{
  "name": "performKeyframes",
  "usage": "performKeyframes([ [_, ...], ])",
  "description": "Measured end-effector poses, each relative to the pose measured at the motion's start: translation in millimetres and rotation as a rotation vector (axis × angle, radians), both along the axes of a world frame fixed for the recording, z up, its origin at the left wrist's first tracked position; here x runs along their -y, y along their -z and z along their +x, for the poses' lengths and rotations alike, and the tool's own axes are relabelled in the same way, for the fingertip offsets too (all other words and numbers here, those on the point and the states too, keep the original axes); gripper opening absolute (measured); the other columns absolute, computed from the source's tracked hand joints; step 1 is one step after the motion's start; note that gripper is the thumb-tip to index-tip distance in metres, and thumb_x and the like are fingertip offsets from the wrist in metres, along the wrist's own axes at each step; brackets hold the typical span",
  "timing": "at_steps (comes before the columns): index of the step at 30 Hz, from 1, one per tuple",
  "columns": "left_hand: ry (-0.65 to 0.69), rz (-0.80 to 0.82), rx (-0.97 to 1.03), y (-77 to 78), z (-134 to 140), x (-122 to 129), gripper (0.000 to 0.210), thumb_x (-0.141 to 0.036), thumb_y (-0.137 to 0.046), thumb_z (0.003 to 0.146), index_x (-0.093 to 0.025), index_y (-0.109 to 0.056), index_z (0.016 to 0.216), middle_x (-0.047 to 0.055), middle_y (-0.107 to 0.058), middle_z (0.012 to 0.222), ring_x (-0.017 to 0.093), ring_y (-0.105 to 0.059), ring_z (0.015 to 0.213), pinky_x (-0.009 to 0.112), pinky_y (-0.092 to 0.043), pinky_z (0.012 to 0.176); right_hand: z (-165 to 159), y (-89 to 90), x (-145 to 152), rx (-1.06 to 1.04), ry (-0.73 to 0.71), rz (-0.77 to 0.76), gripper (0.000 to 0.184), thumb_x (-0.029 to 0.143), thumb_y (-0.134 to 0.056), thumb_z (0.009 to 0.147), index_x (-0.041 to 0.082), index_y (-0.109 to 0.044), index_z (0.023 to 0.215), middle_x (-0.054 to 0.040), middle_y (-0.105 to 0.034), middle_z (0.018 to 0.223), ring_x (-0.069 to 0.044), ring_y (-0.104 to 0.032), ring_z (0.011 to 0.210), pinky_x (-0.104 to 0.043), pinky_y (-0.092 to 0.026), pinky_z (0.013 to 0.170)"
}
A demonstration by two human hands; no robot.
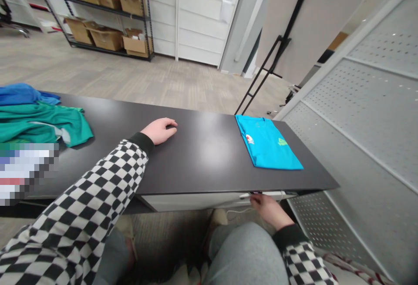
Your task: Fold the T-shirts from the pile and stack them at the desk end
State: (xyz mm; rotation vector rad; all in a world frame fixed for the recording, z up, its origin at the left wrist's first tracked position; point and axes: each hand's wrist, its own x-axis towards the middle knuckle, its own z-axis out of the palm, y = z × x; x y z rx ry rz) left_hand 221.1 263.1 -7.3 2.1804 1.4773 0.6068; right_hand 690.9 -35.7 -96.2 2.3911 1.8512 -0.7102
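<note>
While a folded blue shirt [267,143] lies flat on the dark desk [202,176], just beyond the right hand [271,211], that hand's fingers are bent at the desk's front edge; whether they grip anything cannot be told. Left hand [158,131] rests on the desk, well left of the shirt, fingers loosely curled, thumb slightly apart, nothing held. Farther left of those fingers lies a crumpled green garment [48,124], with a blue garment [26,93] behind it. Right of the right-hand fingers stands a perforated panel [359,102].
</note>
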Motion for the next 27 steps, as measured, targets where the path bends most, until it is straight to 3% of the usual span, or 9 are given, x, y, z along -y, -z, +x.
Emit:
performKeyframes([
  [7, 0.008, 0.0, -0.007, -1.5, 1, 0, 0.037, -0.041, -0.067, 0.095, -0.028, -0.086, 0.124, 0.002, -0.076, 0.152, 0.027, -0.07, 0.142, 0.033, -0.045, 0.131, -3, 2.3, -7, 0.07, -0.133, 0.027, 0.027, 0.019, -0.063, 0.099, 0.017, -0.078, 0.076, -0.0105, -0.078, 0.08, -0.019, -0.061, 0.071, -0.033, -0.036, 0.072],
  [13, 0.02, 0.024, -0.021, -2.8, 2, 1, 0.037, -0.04, -0.067, 0.094, -0.027, -0.087, 0.123, 0.004, -0.076, 0.151, 0.028, -0.07, 0.143, 0.034, -0.046, 0.131, -6, 3.2, -10, 0.133, -0.214, 0.023, 0.029, 0.02, -0.062, 0.099, 0.018, -0.079, 0.076, -0.0107, -0.08, 0.082, -0.019, -0.063, 0.071, -0.033, -0.036, 0.071],
  [18, 0.021, 0.023, -0.024, -2.8, 2, 1, 0.038, -0.041, -0.067, 0.094, -0.027, -0.086, 0.123, 0.004, -0.077, 0.15, 0.029, -0.07, 0.143, 0.035, -0.046, 0.131, -1, -0.4, -21, 0.189, -0.229, 0.048, 0.031, 0.025, -0.058, 0.103, 0.019, -0.087, 0.097, -0.016, -0.086, 0.106, -0.028, -0.076, 0.096, -0.034, -0.047, 0.086],
  [22, 0.03, 0.018, -0.028, -2.0, 1, 1, 0.039, -0.041, -0.066, 0.094, -0.027, -0.086, 0.125, 0.004, -0.075, 0.152, 0.028, -0.069, 0.145, 0.035, -0.045, 0.132, -2, -0.1, -36, 0.271, -0.239, 0.019, 0.032, 0.034, -0.061, 0.105, 0.019, -0.089, 0.115, -0.0189, -0.084, 0.13, -0.032, -0.075, 0.117, -0.036, -0.05, 0.103],
  [27, 0.056, 0.031, -0.014, 3.1, 0, -4, 0.04, -0.041, -0.066, 0.096, -0.024, -0.085, 0.126, 0.007, -0.074, 0.153, 0.028, -0.068, 0.145, 0.036, -0.043, 0.133, -5, -3.2, -49, 0.285, -0.225, -0.039, 0.03, 0.025, -0.064, 0.099, 0.021, -0.089, 0.117, -0.0174, -0.084, 0.129, -0.031, -0.075, 0.123, -0.036, -0.052, 0.109],
])
